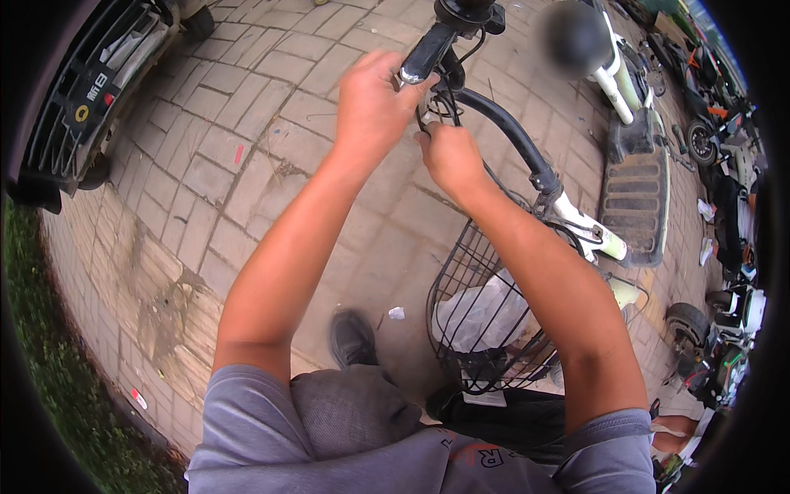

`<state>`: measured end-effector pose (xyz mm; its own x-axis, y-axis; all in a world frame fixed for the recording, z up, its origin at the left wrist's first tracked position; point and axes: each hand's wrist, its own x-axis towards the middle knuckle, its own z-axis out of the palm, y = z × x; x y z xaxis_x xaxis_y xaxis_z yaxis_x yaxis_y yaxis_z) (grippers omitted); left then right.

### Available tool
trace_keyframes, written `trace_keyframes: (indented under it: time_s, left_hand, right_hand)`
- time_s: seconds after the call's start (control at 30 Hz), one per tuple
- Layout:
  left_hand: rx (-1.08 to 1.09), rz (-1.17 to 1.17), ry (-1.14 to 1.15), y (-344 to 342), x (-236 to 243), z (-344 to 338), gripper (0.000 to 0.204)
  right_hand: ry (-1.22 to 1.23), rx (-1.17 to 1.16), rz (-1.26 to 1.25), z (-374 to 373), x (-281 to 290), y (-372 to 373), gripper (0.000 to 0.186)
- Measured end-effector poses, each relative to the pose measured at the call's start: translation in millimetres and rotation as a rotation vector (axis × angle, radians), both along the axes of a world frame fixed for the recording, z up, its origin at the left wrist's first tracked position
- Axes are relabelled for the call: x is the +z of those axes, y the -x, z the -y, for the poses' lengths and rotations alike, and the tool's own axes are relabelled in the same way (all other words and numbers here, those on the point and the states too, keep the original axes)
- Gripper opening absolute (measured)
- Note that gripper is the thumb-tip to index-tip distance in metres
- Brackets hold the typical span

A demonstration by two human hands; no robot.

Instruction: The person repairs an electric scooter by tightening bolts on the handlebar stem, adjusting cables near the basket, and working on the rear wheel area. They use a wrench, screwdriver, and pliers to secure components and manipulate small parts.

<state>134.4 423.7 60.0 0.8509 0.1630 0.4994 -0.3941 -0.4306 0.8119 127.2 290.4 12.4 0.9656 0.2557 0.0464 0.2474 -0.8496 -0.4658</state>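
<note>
My left hand (374, 103) is closed at the end of a black handlebar grip (424, 53) at the top centre, its thumb reaching to the lever and cables beneath it. Just below and to the right, my right hand (451, 160) has its fingers curled on a thin black cable (485, 170); the fingertips are partly hidden. A curved black handlebar tube (510, 128) runs down to a white stem (611, 245). A black wire basket (444, 321) holding a crumpled pale plastic bag (471, 317) hangs under my right forearm.
A scooter with a dusty footboard (629, 202) lies to the right, beside a row of parked two-wheelers (732, 329). A vehicle's dark slatted front (90, 99) is at upper left. Paving (206, 148) borders a grass strip (49, 354). My shoe (350, 337) shows below.
</note>
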Motion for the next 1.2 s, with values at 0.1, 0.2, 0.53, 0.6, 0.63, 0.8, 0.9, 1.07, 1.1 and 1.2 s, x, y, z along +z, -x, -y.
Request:
trace_keyframes:
  time_s: [0.1, 0.2, 0.53, 0.6, 0.63, 0.8, 0.9, 1.07, 1.1, 1.2]
  left_hand:
    - [-0.047, -0.028, 0.121, -4, -7, 0, 0.016]
    - [0.017, -0.04, 0.077, -2, -9, 0, 0.015]
    - [0.025, 0.048, -0.025, 9, 2, 1, 0.022]
    - [0.033, 0.017, -0.027, 7, 1, -2, 0.021]
    - [0.039, 0.053, -0.009, 6, 0, -1, 0.02]
    - [0.087, 0.164, 0.005, -2, -8, 5, 0.018]
    - [0.125, 0.213, -0.075, -1, -10, 5, 0.019]
    - [0.033, 0.059, -0.05, 2, -12, 3, 0.024]
    - [0.011, -0.005, -0.055, 5, -10, -1, 0.026]
    - [-0.031, -0.052, -0.113, 6, -25, -11, 0.025]
  right_hand:
    - [0.061, 0.005, -0.05, 2, -3, 2, 0.032]
    - [0.065, -0.027, -0.063, -3, 5, 12, 0.033]
    - [0.088, -0.046, -0.046, 8, 1, -7, 0.031]
    - [0.054, -0.024, -0.019, 8, -2, -5, 0.031]
    - [0.035, -0.015, -0.003, 8, -4, -6, 0.03]
    - [0.025, 0.055, 0.001, 8, -5, -5, 0.029]
    - [0.06, 0.104, -0.032, 1, -5, 2, 0.029]
    - [0.023, 0.057, -0.061, 9, -1, -4, 0.03]
    - [0.008, 0.063, -0.045, 8, 0, -3, 0.03]
    - [-0.012, 0.068, -0.02, 6, 1, 1, 0.03]
